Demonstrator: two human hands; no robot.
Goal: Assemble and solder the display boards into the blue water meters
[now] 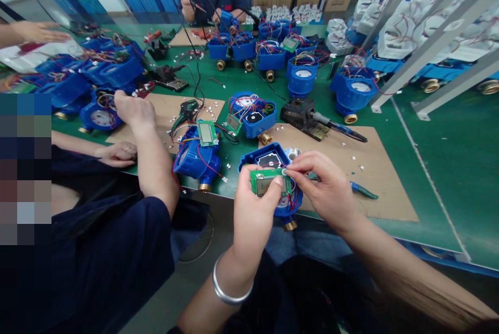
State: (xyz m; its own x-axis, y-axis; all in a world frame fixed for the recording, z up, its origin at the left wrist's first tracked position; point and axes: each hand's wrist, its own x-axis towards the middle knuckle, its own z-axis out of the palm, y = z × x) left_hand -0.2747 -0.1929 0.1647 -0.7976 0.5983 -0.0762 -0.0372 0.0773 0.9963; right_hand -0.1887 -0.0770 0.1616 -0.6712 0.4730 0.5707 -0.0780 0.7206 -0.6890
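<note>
A green circuit board with a grey display (262, 186) is gripped between the thumb and fingers of my left hand (255, 209), which wears a silver bangle at the wrist. At the board's upper right corner, the thumb and forefinger of my right hand (323, 183) are pinched together on something too small to make out. Beneath the board sits an open blue meter housing (244, 160) with a brass fitting (289, 226) at its lower end. Red wires show near the board's right side.
Cardboard (382, 178) lies on the green table, with a soldering iron stand (298, 116) and blue-green pliers (364, 190). Another blue meter (195, 160) stands left, beside a co-worker's arm (150, 162). More meters line the back; metal posts (421, 48) slant at right.
</note>
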